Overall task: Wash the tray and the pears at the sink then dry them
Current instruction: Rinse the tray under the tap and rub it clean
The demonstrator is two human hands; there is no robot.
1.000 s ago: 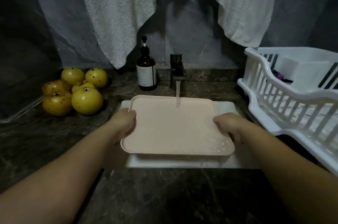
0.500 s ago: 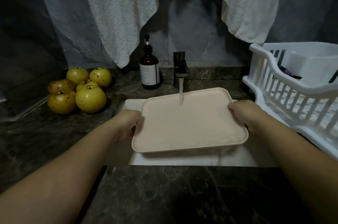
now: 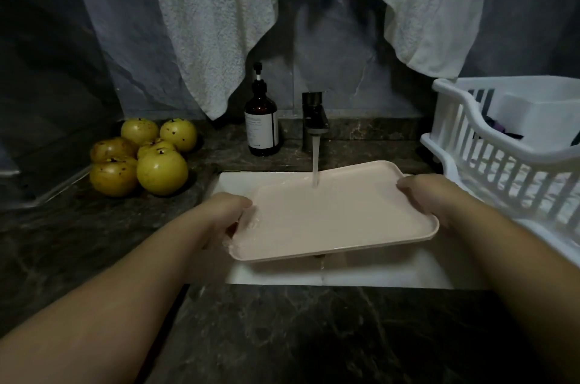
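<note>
A pale pink rectangular tray [image 3: 332, 220] is held over the white sink [image 3: 238, 182], tilted so its left side is lower. My left hand [image 3: 224, 211] grips its left edge and my right hand [image 3: 423, 195] grips its right edge. Water runs from the dark tap [image 3: 314, 120] onto the tray's far part and pools at the lower left corner. Several yellow pears [image 3: 141, 157] with brown spots lie in a heap on the dark counter, left of the sink.
A brown pump bottle [image 3: 262, 126] stands left of the tap. A white dish rack [image 3: 508, 157] sits on the counter at the right. White towels [image 3: 219, 22] hang on the wall above. Dark marble counter [image 3: 314, 336] runs along the front.
The tray has tipped from level to left side down, and water now gathers at its left corner. Both hands keep their grip on its edges.
</note>
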